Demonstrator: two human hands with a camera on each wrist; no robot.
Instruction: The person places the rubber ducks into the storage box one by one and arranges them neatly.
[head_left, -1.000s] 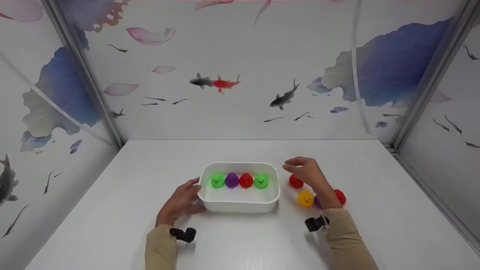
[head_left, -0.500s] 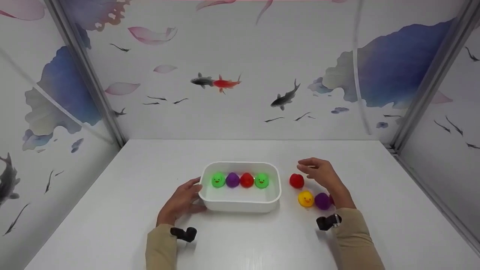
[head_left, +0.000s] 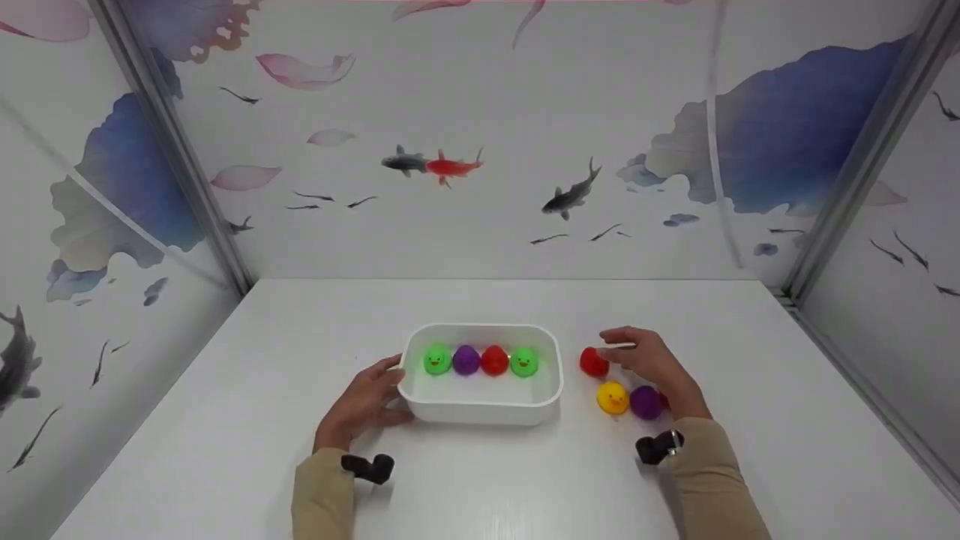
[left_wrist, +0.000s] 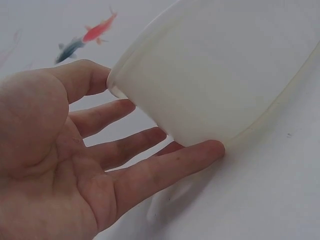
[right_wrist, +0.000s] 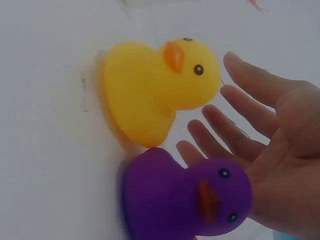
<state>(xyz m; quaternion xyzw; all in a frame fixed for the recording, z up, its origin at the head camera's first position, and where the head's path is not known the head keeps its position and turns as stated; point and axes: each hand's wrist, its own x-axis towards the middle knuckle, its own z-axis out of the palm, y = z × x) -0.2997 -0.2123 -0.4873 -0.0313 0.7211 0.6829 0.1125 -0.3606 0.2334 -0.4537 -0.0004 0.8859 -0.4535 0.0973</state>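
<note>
In the head view my left hand rests against the left end of a white plastic box. The left wrist view shows its fairly straight fingers spread along the box's outer wall, with one digit up at the rim. My right hand hovers on the right, fingers relaxed and parted, right beside a red toy duck that they partly overlap. Below it stand a yellow toy duck and a purple toy duck. Another red toy duck is mostly hidden behind the right wrist.
Inside the box a row holds a green duck, a purple duck, a red duck and another green duck. White panels with printed fish close in the white table.
My right hand has moved right and then come down beside the red duck, uncovering the purple duck and hiding the rearmost red one. The left hand and box stay put.
</note>
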